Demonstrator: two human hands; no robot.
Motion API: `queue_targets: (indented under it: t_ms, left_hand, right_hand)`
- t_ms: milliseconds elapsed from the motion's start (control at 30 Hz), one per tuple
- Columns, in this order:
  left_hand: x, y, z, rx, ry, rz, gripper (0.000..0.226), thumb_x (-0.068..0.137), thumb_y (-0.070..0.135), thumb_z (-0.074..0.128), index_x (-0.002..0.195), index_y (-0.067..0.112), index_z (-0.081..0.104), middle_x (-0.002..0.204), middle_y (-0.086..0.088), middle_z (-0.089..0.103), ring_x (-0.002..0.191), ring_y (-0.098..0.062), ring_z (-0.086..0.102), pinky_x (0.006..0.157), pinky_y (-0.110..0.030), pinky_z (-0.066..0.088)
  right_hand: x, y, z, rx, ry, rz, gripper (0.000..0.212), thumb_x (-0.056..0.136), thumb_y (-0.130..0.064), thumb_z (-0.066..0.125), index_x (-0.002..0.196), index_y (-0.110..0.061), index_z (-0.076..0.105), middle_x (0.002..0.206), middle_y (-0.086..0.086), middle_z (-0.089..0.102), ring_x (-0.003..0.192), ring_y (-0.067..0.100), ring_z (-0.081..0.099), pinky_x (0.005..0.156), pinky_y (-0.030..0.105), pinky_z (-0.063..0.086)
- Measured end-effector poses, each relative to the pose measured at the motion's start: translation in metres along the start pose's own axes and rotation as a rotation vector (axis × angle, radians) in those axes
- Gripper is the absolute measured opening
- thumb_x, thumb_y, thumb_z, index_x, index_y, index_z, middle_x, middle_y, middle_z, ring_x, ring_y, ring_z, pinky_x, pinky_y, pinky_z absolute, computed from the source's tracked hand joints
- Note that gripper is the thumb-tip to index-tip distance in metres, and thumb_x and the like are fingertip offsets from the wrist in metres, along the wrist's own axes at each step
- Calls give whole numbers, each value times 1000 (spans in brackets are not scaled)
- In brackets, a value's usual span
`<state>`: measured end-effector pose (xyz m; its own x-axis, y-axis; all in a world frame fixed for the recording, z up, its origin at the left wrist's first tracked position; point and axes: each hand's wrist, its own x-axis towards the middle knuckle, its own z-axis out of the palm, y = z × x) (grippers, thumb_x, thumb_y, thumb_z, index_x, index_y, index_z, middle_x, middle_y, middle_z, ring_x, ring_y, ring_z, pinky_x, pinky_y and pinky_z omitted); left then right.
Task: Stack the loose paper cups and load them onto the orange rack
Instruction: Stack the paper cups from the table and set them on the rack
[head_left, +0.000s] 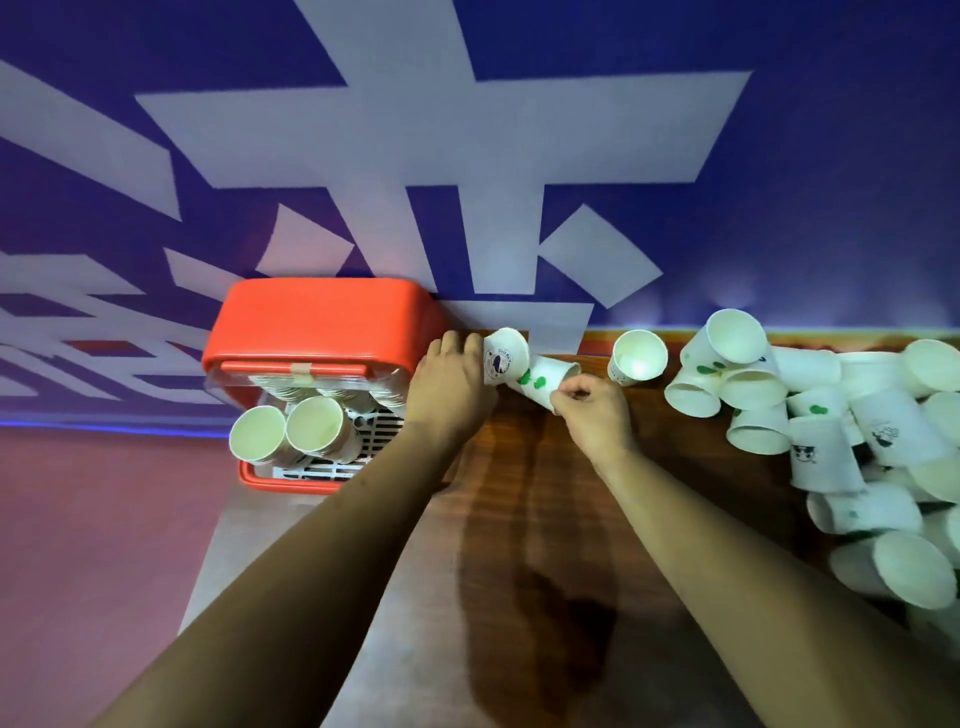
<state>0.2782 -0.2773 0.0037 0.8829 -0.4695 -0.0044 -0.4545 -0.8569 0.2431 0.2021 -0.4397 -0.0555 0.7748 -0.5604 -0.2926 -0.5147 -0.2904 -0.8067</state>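
1. Two cups are being brought together just right of the orange rack (311, 322); we are judging this as the stacking step, not yet the loading.
2. We are gripping the logo cup (503, 358) with our left hand (449, 387), fingers curled round its side; the cup is sitting just beside the rack's right wall, mouth tilting up.
3. We are pinching the green-leaf cup (545, 382) in the fingertips of our right hand (592, 415); it is lying tilted and touching the logo cup; whether one is already entering the other, we cannot tell.
4. Two stacks (291, 431) are standing mouths-up in the near part of the rack, so loading is partly done.
5. Many loose cups (831, 441) are lying heaped on the counter (519, 519) at the right, well apart from our hands; a lone cup (638, 357) is resting between heap and hands; much work is remaining.
6. Next, we are judging, the move is calling for lining base to mouth along one axis and sliding the cups together gently; thin paper walls are likely buckling under a hard squeeze.
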Motion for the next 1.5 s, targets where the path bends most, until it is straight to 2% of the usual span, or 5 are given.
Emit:
queue_targets:
  t_ms: [300,500,967,1233,1500]
  left_hand:
    - [-82,-21,-49,-915,-129,-253,65,82,11,75,136,12,38,122,-8,60,90,-3,58,67,-5,43]
    - [-137,-62,-69,-1195,-209,-193,83,87,-3,65,152,31,27,131,-5,59,106,-10,63,84,-17,52]
    - [-189,-202,-92,-1384,122,-364,73,88,26,74,144,44,32,138,5,56,121,-11,60,91,-26,54]
    - [-174,-257,-92,-1294,237,-375,61,83,20,77,132,35,43,125,2,62,113,-13,62,94,-33,53]
    - [-153,-274,-72,-1131,242,-349,64,80,19,81,125,28,35,122,5,55,108,-13,62,94,-38,55]
  right_hand:
    - [-99,-52,-41,-42,31,-54,4,84,-20,66,85,-17,69,117,2,51,106,15,51,82,22,43]
    - [-149,-97,-15,82,-136,-132,10,86,-19,60,76,-17,62,91,-1,66,88,13,64,61,22,47]
    - [-188,-175,104,40,-283,-325,6,77,-20,72,79,-22,66,97,-4,65,93,14,59,76,27,46]
    - [-182,-182,141,71,-77,-358,56,72,-23,82,118,-26,52,121,-2,54,110,16,53,94,35,47]
    - [-174,-172,181,-95,51,-474,69,69,-14,82,130,-7,51,130,11,49,117,12,39,93,6,23]
